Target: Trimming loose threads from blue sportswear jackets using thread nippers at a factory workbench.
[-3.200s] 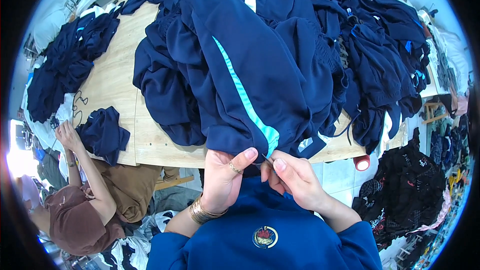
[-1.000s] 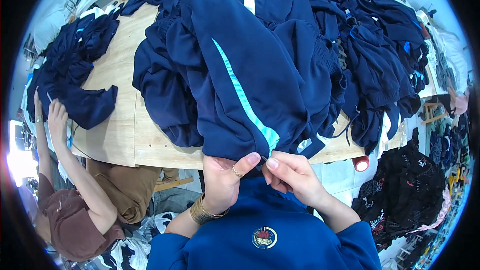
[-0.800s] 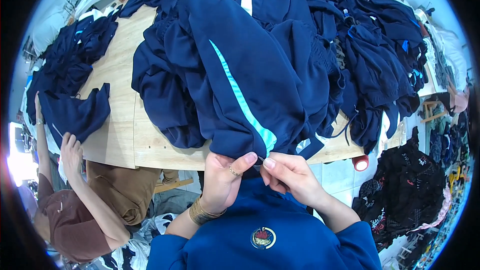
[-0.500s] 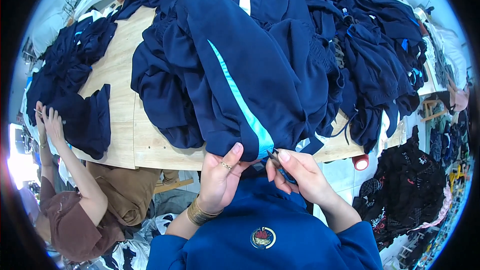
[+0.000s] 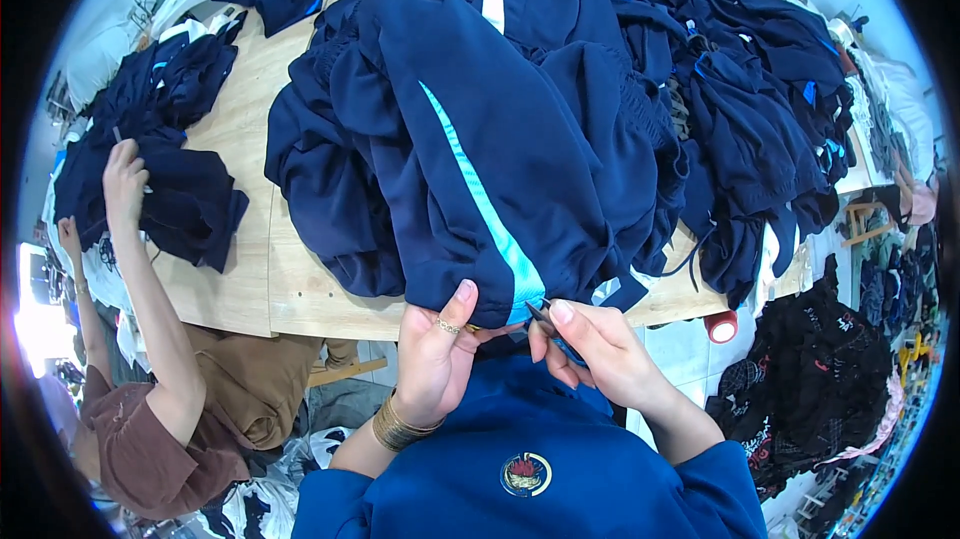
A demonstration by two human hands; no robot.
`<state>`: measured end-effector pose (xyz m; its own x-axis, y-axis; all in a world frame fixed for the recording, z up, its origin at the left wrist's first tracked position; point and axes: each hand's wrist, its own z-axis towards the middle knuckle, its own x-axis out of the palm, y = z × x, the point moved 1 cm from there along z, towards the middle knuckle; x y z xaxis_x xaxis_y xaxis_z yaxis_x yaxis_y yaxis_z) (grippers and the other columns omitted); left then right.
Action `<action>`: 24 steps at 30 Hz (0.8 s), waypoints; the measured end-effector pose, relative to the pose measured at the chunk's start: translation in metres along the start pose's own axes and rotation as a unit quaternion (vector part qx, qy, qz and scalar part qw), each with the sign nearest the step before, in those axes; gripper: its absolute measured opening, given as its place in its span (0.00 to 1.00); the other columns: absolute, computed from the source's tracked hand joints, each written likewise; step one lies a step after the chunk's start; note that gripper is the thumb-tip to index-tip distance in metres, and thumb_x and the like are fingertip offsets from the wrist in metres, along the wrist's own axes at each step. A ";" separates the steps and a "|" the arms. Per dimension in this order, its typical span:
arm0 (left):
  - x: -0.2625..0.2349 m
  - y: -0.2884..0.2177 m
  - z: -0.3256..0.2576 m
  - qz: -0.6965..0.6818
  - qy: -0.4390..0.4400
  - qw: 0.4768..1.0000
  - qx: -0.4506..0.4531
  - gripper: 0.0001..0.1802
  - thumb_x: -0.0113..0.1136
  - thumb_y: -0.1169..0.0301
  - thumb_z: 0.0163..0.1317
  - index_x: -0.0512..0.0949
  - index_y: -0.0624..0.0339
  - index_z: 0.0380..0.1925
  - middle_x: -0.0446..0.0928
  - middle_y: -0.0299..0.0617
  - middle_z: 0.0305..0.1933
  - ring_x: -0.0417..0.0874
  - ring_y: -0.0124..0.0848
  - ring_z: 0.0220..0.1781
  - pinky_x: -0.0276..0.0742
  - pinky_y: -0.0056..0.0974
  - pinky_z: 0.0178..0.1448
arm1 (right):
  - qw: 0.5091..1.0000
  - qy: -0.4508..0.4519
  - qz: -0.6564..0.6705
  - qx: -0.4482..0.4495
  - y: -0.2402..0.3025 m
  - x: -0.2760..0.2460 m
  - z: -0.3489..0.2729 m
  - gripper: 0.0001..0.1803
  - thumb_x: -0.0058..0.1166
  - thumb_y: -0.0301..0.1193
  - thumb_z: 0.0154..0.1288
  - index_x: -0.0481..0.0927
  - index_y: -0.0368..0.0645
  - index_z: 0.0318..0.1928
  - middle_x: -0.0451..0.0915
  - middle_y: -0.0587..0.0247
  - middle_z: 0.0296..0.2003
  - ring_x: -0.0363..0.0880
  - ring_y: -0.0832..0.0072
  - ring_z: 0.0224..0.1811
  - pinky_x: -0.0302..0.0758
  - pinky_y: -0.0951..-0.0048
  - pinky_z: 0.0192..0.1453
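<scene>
A navy garment (image 5: 560, 159) with a tapering light-blue stripe (image 5: 470, 179) lies over the near table edge, its hem toward me. My left hand (image 5: 440, 344) is closed on that hem, thumb on top and the other fingers beneath the cloth. In my right hand (image 5: 590, 344) is a pair of small thread snips (image 5: 555, 331), dark-bladed with blue on the handle. Their tips touch or nearly touch the hem at the stripe's lower end. The snips' handle is partly hidden by my fingers.
More navy garments (image 5: 750, 129) are heaped on the wooden table (image 5: 230, 269). At left, a co-worker's hand (image 5: 125, 184) is raised over a dark garment (image 5: 185, 199). A red-ended roll (image 5: 721, 327) is below the right table edge, near a black cloth pile (image 5: 810, 389).
The snips have shifted slightly left along the hem. The co-worker's near hand has risen, and their garment has moved. At the top left, another person's hands and dark cloth have shifted.
</scene>
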<state>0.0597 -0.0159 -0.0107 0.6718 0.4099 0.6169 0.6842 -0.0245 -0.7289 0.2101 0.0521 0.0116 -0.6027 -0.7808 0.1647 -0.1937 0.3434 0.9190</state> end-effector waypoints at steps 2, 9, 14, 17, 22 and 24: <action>-0.002 0.001 0.000 0.001 0.004 1.000 -0.001 0.21 0.44 0.66 0.64 0.56 0.61 0.55 0.70 0.47 0.51 0.77 0.37 0.47 0.78 0.44 0.47 | 1.000 0.001 0.004 0.000 0.000 0.000 0.000 0.24 0.27 0.43 0.70 0.71 0.41 0.27 0.64 0.69 0.10 0.60 0.84 0.13 0.58 0.83 0.20; -0.002 0.002 0.001 0.000 0.000 1.000 -0.002 0.21 0.44 0.66 0.64 0.57 0.61 0.55 0.70 0.47 0.50 0.77 0.36 0.46 0.78 0.43 0.46 | 1.000 0.008 -0.012 0.003 0.002 0.000 0.002 0.24 0.26 0.44 0.70 0.71 0.41 0.26 0.64 0.70 0.10 0.60 0.85 0.13 0.58 0.83 0.21; 0.000 0.001 0.001 -0.003 -0.002 1.000 -0.003 0.21 0.43 0.66 0.64 0.56 0.61 0.55 0.69 0.47 0.51 0.77 0.36 0.47 0.79 0.43 0.45 | 1.000 0.011 0.001 0.008 0.002 0.000 0.003 0.25 0.27 0.44 0.70 0.71 0.41 0.26 0.64 0.70 0.10 0.60 0.85 0.13 0.58 0.82 0.21; 0.000 0.001 0.001 0.000 0.001 1.000 -0.009 0.21 0.43 0.66 0.64 0.56 0.61 0.56 0.69 0.46 0.51 0.77 0.36 0.47 0.79 0.43 0.45 | 1.000 0.011 -0.011 0.007 0.003 0.000 0.003 0.25 0.27 0.44 0.70 0.71 0.41 0.26 0.64 0.70 0.10 0.60 0.85 0.13 0.58 0.82 0.21; 0.000 0.002 0.001 -0.001 0.000 1.000 -0.009 0.21 0.44 0.66 0.64 0.57 0.61 0.55 0.70 0.46 0.50 0.77 0.36 0.47 0.78 0.42 0.46 | 1.000 0.003 -0.028 0.014 0.004 0.000 0.002 0.25 0.27 0.44 0.70 0.71 0.41 0.26 0.65 0.70 0.10 0.61 0.85 0.13 0.58 0.82 0.21; 0.001 0.002 0.001 -0.002 0.003 1.000 -0.010 0.21 0.44 0.66 0.64 0.57 0.62 0.55 0.70 0.46 0.50 0.77 0.36 0.47 0.78 0.42 0.46 | 0.999 0.003 -0.032 0.015 0.002 -0.001 0.003 0.24 0.27 0.44 0.70 0.71 0.42 0.26 0.65 0.69 0.10 0.61 0.85 0.13 0.59 0.82 0.20</action>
<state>0.0608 -0.0145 -0.0119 0.6712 0.4044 0.6212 0.6921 -0.0419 -0.7206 0.2082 0.0554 0.0122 -0.5838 -0.8048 0.1077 -0.2549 0.3075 0.9168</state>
